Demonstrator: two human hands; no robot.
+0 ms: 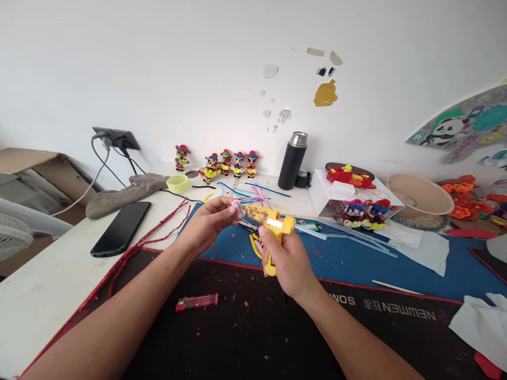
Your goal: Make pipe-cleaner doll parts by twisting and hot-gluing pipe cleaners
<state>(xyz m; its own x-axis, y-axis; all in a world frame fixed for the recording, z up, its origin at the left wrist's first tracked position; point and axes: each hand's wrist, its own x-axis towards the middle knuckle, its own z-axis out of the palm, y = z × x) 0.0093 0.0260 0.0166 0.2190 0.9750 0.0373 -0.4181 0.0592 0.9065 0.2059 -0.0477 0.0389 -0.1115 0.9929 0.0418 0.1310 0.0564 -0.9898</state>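
A red lighter lies on the black mat. Past it, the left hand has its fingers pinching a small lilac piece. The right hand has its fingers wrapped around a yellow glue gun, with its tip close to the lilac piece. I can't tell if they touch, or if the trigger is squeezed. The lilac piece is up in the air, not on any doll. It looks partly made, but how much is left is hard to tell. Under the hands is a blue mat. The white worktop holds a black phone. Farther back, five little dolls look all done, near a white wall.
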